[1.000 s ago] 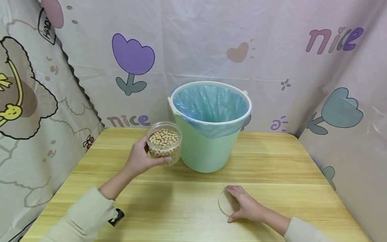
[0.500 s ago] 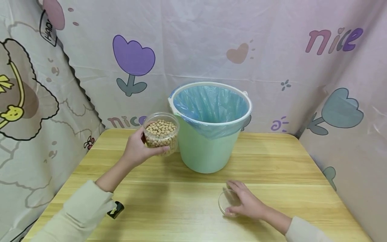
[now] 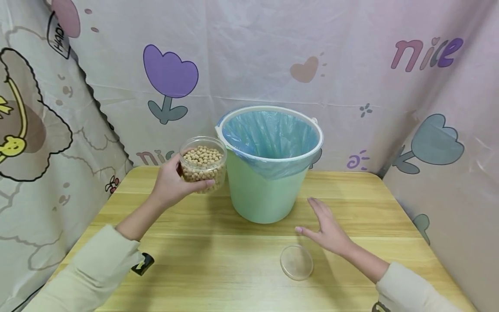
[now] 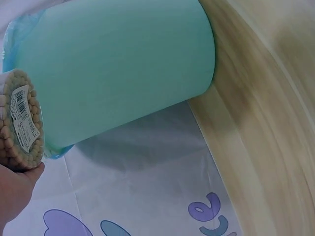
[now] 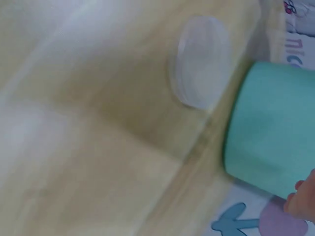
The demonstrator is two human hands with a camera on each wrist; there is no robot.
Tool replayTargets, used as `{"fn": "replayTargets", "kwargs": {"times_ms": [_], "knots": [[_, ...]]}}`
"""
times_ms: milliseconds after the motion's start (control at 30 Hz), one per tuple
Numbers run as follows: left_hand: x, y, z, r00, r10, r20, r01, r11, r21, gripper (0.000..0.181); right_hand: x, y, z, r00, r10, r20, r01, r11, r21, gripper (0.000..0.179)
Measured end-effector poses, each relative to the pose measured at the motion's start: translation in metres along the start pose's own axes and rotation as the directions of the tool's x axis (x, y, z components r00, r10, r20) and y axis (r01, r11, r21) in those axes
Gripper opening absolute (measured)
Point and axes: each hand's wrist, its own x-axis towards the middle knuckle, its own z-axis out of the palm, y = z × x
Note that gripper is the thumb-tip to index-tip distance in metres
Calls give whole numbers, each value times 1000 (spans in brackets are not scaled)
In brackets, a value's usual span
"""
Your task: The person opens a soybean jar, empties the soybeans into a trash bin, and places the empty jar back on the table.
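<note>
Left hand: the left hand (image 3: 169, 184) grasped a clear jar (image 3: 220, 173), its thumb across the front.
Jar: it was held up off the table (image 3: 218, 277), just left of the bucket (image 3: 265, 195) in the head view and tilted slightly; whether it touched the bucket could not be told. Compared with half a second earlier, it sat a little higher and farther left in the head view.
Beans: pale round beans (image 3: 202, 155) lay inside the jar, below its rim, as they had before.
Sticker: the left wrist view showed a white sticker (image 4: 23, 118) with a barcode on the jar's base.
Right hand: the right hand (image 3: 329, 229) was released and held nothing, thumb and fingers spread apart. Earlier its fingers had been around the lid (image 3: 296, 263); now it had moved away, nearer the bucket.
Lid: it lay flat on the table in front of the bucket, fully in sight, in about the same spot as before.
Bucket: pale green with a white rim, it stood upright toward the back of the table, unmoved.
Bag: a blue plastic bag (image 3: 273, 132) lined the bucket, folded over its rim.
Backdrop: a printed cloth (image 3: 249, 52) hung behind the table.
</note>
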Motion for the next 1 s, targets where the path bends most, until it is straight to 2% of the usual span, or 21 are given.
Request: {"fn": "replayTargets", "kwargs": {"times_ms": [300,600,800,1000], "knots": [[7,2,-6,1000,19,4,-19,999,30,77,20,-11,-35,998,23,-53,-24,1000,-17,86],[16,11,-15,1000,-10,29,7,995,100,80,40,-22,-69,985,135,-104,-131,990,46,91],[24,13,-22,999,-34,18,31,986,161,81,54,-30,-87,982,94,-162,-88,995,44,90],[33,16,-26,999,-36,23,30,973,230,77,67,-39,-98,984,30,-175,-25,999,29,90]]}}
